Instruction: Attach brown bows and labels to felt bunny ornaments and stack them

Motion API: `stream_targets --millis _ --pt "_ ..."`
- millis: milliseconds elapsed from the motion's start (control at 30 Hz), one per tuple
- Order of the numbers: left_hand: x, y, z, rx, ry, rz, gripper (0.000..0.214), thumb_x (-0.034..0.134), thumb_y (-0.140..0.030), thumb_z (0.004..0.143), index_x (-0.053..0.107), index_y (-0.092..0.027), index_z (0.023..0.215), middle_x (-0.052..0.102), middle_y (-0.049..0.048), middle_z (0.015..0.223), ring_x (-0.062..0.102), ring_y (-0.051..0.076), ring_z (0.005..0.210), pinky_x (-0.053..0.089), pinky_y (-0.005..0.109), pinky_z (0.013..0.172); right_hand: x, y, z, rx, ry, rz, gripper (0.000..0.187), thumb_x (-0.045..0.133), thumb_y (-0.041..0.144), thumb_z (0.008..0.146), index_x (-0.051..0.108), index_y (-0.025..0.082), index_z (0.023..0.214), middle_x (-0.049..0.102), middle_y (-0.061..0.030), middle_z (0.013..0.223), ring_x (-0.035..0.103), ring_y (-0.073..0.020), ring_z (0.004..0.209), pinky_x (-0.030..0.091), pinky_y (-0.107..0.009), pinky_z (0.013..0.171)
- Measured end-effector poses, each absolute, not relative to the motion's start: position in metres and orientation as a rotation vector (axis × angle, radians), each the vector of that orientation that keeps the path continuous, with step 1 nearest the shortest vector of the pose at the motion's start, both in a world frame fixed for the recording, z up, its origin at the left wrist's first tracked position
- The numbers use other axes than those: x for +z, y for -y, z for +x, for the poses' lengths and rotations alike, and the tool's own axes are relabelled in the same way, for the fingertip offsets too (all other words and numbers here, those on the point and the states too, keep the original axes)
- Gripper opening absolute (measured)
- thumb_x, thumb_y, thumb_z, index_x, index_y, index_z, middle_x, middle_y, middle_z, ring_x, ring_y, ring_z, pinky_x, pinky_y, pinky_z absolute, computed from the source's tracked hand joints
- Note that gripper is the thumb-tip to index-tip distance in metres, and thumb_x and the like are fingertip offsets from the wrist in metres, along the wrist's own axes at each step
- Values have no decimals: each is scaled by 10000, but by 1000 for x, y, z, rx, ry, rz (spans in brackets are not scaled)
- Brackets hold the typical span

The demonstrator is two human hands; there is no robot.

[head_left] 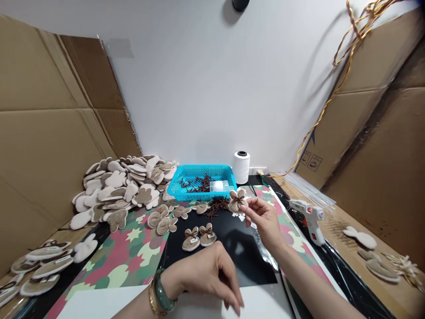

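- From here I see the right hand (262, 219) in a narrow pinch. Its thumb and finger hold a felt bunny piece (237, 200) with a brown bow (237, 199) on it.
- The bunny piece is at about 12 o'clock from the middle of the table, just in front of the blue basket (201, 182). Its long side runs about up and down, and its ears point to 12 o'clock.
- The left hand (212, 274) is at 6 o'clock. It is open and loose, holding nothing, over a white sheet (99, 303).
- Two bow bunnies (199, 237) lie on a black sheet (232, 252), left of the right hand.
- A white thread spool (241, 167) stands just beside the basket.
- A pile of felt bunnies (116, 190) sits at 10 o'clock.
- A hot glue gun (308, 219) lies at 3 o'clock.
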State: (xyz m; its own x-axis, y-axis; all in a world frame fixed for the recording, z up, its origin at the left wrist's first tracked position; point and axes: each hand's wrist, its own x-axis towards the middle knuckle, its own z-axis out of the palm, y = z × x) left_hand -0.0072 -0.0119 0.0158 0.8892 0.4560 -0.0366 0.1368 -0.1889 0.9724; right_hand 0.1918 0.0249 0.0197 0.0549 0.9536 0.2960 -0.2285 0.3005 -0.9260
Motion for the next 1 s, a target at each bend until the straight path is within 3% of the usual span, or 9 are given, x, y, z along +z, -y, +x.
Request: stream_targets --millis 133,267,400,467,533,633,733,867,1000 --pt "18 15 -7 199 -202 1717 505 784 -696 709 848 -200 780 798 115 837 734 244 799 565 304 796 19 -25 193 1094 1145 -831 337 873 466 731 699 185 796 672 -5 748 487 -83 497 433 -221 445" --pt "23 12 -4 823 -756 1678 468 729 -610 830 802 -168 695 680 52 592 595 148 531 475 251 554 20 -25 194 1097 1138 -826 343 873 475 730 711 187 820 672 -4 733 485 -89 502 425 -223 444" --pt "26 3 -2 1366 -1109 1599 426 831 -497 774 778 -210 1084 732 52 881 512 130 611 433 238 592 22 -21 189 1116 1196 -826 356 876 492 721 718 189 822 695 -20 751 499 -102 511 423 -233 449" --pt "25 1 0 1288 -1106 1653 429 810 -475 802 766 -224 1147 742 48 894 501 130 584 417 242 582 22 -18 186 1141 1238 -820 360 878 496 715 718 190 815 693 -23 750 515 -113 526 424 -236 448" --pt "22 2 2 1142 -1083 1777 301 657 -461 934 816 -208 963 695 21 657 514 141 530 412 253 589 21 -16 184 1149 1251 -816 358 876 497 717 716 192 814 688 -22 754 515 -113 528 416 -233 442" --pt "17 8 3 901 -967 1983 395 528 -423 1006 839 -214 881 666 24 530 572 159 491 438 260 603 20 -18 186 1128 1233 -826 338 861 485 746 711 192 819 679 -15 753 497 -98 513 400 -227 443" --pt "16 16 2 556 -648 2014 313 594 -428 963 851 -250 991 786 70 715 674 187 555 493 267 603 18 -25 192 1106 1187 -840 348 871 483 732 703 188 812 663 0 727 478 -81 476 379 -222 432" --pt "20 24 1 420 -300 1889 285 724 -421 857 848 -241 1040 799 137 1094 755 290 956 556 348 855 13 -32 197 1120 1155 -863 394 883 516 698 709 182 812 673 -4 718 465 -81 462 374 -224 420" --pt "25 16 -4 744 -692 1723 274 826 -452 768 860 -194 853 751 78 634 631 157 499 470 238 499 13 -33 198 1119 1181 -878 406 880 531 700 724 178 828 683 -10 712 468 -85 465 372 -224 421"
